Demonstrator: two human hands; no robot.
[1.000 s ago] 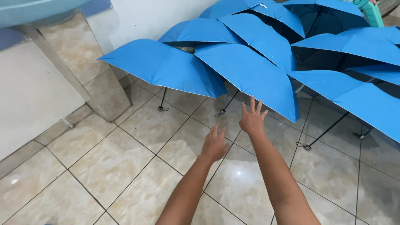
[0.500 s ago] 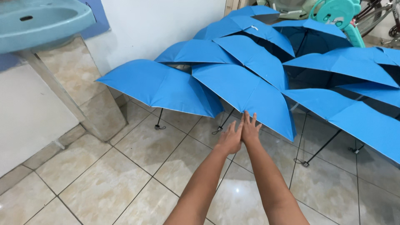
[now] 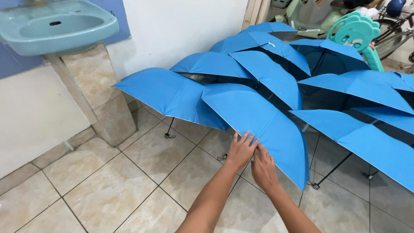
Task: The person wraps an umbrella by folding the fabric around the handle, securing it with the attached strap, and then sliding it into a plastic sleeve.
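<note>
We are pressing both hands, left hand (image 3: 239, 151) and right hand (image 3: 264, 169), fingers spread flat and gripping nothing, against the near rim of the blue umbrella (image 3: 254, 114) lying just beyond them.

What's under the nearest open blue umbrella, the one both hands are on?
Under the nearest umbrella only tiled floor and its dark handle end show. Its shaft and ribs are covered by the canopy. The left hand and right hand rest at its edge.

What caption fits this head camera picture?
Left hand and right hand touch an open blue umbrella's edge on the tiled floor.
</note>
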